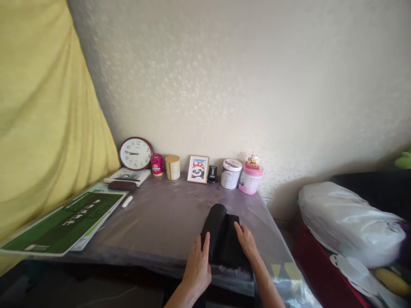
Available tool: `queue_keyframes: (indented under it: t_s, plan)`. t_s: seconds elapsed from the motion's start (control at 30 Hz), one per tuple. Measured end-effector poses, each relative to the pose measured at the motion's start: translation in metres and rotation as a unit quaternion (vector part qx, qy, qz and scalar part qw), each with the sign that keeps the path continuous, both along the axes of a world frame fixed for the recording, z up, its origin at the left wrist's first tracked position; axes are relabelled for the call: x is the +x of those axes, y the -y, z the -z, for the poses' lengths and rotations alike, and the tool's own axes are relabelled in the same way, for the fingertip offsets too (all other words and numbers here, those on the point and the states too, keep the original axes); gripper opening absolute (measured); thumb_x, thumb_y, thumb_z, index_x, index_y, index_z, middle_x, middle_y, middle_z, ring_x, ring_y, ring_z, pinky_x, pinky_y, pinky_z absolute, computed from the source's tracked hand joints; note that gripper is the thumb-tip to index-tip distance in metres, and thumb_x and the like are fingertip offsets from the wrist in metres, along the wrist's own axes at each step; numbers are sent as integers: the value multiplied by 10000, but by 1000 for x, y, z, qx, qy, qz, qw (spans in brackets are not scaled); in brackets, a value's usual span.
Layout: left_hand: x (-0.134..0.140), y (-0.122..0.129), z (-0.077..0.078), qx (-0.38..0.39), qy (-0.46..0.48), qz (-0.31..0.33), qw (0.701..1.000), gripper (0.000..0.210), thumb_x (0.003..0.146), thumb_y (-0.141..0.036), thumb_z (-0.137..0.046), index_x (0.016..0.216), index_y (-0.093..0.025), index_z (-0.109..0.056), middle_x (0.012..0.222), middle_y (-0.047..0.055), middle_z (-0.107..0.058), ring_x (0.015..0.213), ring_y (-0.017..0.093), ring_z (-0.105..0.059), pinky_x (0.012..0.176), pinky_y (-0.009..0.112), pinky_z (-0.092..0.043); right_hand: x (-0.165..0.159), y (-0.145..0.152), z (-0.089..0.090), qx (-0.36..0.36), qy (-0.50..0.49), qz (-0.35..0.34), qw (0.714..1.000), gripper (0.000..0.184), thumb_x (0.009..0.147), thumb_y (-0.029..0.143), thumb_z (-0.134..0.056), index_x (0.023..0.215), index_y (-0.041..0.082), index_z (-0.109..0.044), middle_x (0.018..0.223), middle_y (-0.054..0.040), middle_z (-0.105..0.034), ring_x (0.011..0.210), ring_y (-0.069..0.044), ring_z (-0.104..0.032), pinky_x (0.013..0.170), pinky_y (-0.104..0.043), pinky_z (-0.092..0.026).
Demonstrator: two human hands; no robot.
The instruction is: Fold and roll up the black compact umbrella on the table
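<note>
near right on the table (144,222), a black rolled sheet (215,224) points lengthwise far and slightly right; half-curled left hand (199,266) and right hand (246,241) hold its sides; pink canister (249,183) stands beyond.

Single head-worn view, facing forward and down across the counter (154,222), wall (224,85) at twelve o'clock, fingers (206,244) close by towards six.

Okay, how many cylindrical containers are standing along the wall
4: a magenta canister beside the clock, a yellow canister right of it, then, past the framed panda picture, a white-and-purple tub and a pink tub topped by a figurine.
</note>
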State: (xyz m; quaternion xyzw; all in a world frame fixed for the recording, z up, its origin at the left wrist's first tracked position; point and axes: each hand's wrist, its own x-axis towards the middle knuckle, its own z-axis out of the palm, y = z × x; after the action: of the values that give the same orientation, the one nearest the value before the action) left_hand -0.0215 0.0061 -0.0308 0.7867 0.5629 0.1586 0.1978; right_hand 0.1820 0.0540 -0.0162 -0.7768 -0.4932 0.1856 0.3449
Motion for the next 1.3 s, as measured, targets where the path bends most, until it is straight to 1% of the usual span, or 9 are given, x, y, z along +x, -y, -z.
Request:
queue_keyframes:
  t_s: [0.13, 0.27, 0.43, 0.67, 0.83, 0.97, 1.1, 1.2, 1.3]
  plan:
    - [1, 1, -2, -12, 0, -5, 1000, 875, 658, 46, -410, 1419, -200, -54, 1439, 174, -250, 1303, 285, -301, 1040, 368, -288, 1, -7, 9, 27, 13, 20, 999, 325, 800, 416, -426, 787, 175, -643, 753, -100, -683, 800, -245, -649, 652, -280, -431]
    - [0, 0, -1, -8, 12, 2, 1000, 862, 666, 44, -403, 1419, -186, -52, 1433, 177, -255, 1309, 277, -287, 1046, 356, -277, 3, -3, 19, 54, 23, 22, 998, 272, 781, 372, -424, 728, 200, -628, 737, -92, -681, 789, -240, -649, 637, -274, -419]
    - [-1, -1, 1, -7, 23, 7, 1000, 859, 672, 37, -402, 1420, -182, -41, 1426, 168, -263, 1298, 257, -302, 1052, 341, -267, 3, 4, 24, 81, 27, 19, 996, 328, 784, 406, -368, 691, 196, -601, 706, -99, -671, 705, -239, -630, 623, -297, -407]
    - [0, 1, -7, -33, 7, -1, 999, 876, 656, 47, -410, 1418, -178, -41, 1448, 175, -233, 1317, 270, -272, 1051, 344, -266, -13, -8, 2, 168, -42, -17, 985, 395, 779, 506, -389, 677, 184, -593, 601, -38, -619, 587, -182, -551, 557, -274, -397]
    - [0, 1, -9, -43, -6, -1, 999, 907, 623, 45, -433, 1416, -159, -44, 1461, 180, -210, 1329, 279, -249, 1062, 353, -253, -30, -19, -12, 182, -36, -26, 982, 435, 772, 543, -382, 614, 184, -569, 589, -39, -615, 574, -174, -542, 548, -270, -404]
    - [2, -1, -2, -23, 3, -5, 1000, 920, 595, 35, -438, 1417, -151, -70, 1456, 179, -229, 1321, 277, -269, 1060, 368, -263, -46, -33, -13, 163, -21, -28, 986, 393, 803, 480, -387, 717, 171, -614, 688, -82, -672, 654, -199, -600, 609, -276, -435]
    - [2, -1, 4, 3, 25, -2, 1000, 900, 571, 15, -444, 1408, -114, -141, 1435, 179, -276, 1309, 270, -293, 1058, 371, -276, -61, -45, -9, 128, -10, -28, 991, 364, 833, 370, -407, 983, 109, -611, 850, -138, -700, 813, -229, -647, 671, -272, -455]
    - [1, -1, 5, 23, 31, 3, 999, 826, 581, 3, -433, 1379, -76, -236, 1411, 180, -321, 1296, 261, -317, 1063, 355, -273, -70, -50, -7, 101, 6, -35, 994, 385, 853, 335, -410, 1095, 78, -565, 821, -135, -705, 822, -235, -661, 667, -270, -457]
    - [1, -1, 6, 9, 5, 0, 1000, 697, 595, -8, -439, 1289, -19, -386, 1400, 228, -317, 1299, 298, -308, 1066, 374, -266, -76, -51, -5, 79, 26, -48, 995, 388, 868, 321, -407, 1138, 70, -531, 787, -121, -708, 798, -235, -671, 656, -268, -454]
